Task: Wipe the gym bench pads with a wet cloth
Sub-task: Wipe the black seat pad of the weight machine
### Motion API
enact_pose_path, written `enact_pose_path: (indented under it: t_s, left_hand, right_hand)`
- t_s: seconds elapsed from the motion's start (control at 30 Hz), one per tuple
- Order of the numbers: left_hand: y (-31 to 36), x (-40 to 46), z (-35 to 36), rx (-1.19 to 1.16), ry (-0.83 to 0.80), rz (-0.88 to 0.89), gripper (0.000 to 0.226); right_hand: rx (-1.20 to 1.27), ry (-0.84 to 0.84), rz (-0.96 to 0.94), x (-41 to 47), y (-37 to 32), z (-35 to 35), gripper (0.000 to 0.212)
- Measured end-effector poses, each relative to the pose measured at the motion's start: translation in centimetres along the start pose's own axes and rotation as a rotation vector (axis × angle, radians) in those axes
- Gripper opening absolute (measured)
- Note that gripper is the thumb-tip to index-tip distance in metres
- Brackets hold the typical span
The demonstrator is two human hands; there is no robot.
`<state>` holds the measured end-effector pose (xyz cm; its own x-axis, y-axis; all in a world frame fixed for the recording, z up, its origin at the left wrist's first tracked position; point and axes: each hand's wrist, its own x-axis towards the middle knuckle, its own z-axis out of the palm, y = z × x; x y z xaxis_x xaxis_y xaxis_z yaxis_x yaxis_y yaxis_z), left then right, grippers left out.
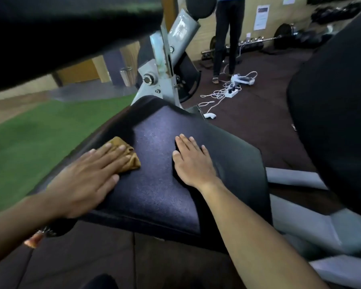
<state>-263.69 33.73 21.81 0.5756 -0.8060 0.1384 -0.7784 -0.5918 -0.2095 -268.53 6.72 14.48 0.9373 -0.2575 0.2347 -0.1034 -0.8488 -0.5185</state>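
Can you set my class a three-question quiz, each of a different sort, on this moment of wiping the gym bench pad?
1. True or false: the left hand presses the crumpled brown cloth flat against the dark padded vinyl bench seat.
2. What does the right hand hold? A) a spray bottle B) nothing; it rests flat on the seat C) a corner of the cloth
3. Fill in: on the dark floor beyond the seat lies a white power strip with tangled white ____.

Key: 1 true; 2 B; 3 cables
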Motion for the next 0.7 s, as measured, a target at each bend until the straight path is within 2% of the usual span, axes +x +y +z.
enact_pose_path:
  t_s: [0.07,0.17,0.23,0.3,0.37,0.4,0.47,0.5,0.53,0.57,0.6,0.67,0.7]
  left_hand:
    - [3.1,-0.3,0.4,0.058,0.023,0.054,0.059]
    - [7.4,2.9,0.7,0.039,0.016,0.023,0.064]
    - [11.3,6.3,1.5,0.006,-0.034,-0.037,0.067]
    - [15.4,9.8,2.4,-0.114,-0.140,-0.086,0.062]
    - [17.9,12.8,1.7,-0.420,-0.255,-0.105,0.059]
    - [18.1,13.8,1.2,-0.629,-0.250,-0.138,0.056]
    - [16.5,14.6,0.1,-1.014,-0.097,-0.272,0.049]
    - [15.0,14.3,-0.4,-1.102,0.018,-0.344,0.046]
    - [13.4,13.7,-0.7,-1.079,0.116,-0.384,0.045]
    - [11.6,13.1,-0.7,-0.941,0.172,-0.370,0.044]
    - [9.9,12.4,-0.5,-0.702,0.167,-0.300,0.044]
    - [7.5,11.0,0.3,-0.238,0.016,-0.152,0.053]
    - [6.9,10.5,0.7,-0.095,-0.068,-0.119,0.057]
  right_hand:
    - [0.111,0.021,-0.003,-0.3,-0.2,-0.3,0.051]
    - [0.684,0.196,0.149,-0.4,1.3,-1.8,0.042]
    - [0.902,0.311,0.303,-0.6,3.0,-3.4,0.049]
    - [0.890,0.368,0.400,-1.5,4.3,-4.7,0.051]
    - [0.766,0.388,0.416,-2.7,4.9,-5.4,0.043]
    - [0.689,0.369,0.402,-3.5,4.9,-5.5,0.041]
    - [0.566,0.315,0.352,-4.4,4.0,-4.9,0.043]
    - [0.493,0.271,0.314,-4.6,3.1,-4.1,0.046]
    - [0.382,0.216,0.264,-4.7,2.2,-3.1,0.048]
    - [0.240,0.165,0.223,-4.6,1.3,-1.8,0.052]
    - [0.110,0.129,0.206,-4.5,0.5,-0.8,0.056]
    - [-0.031,0.083,0.197,-4.6,-0.3,-0.1,0.058]
    - [-0.052,0.059,0.170,-5.1,-0.1,-0.3,0.056]
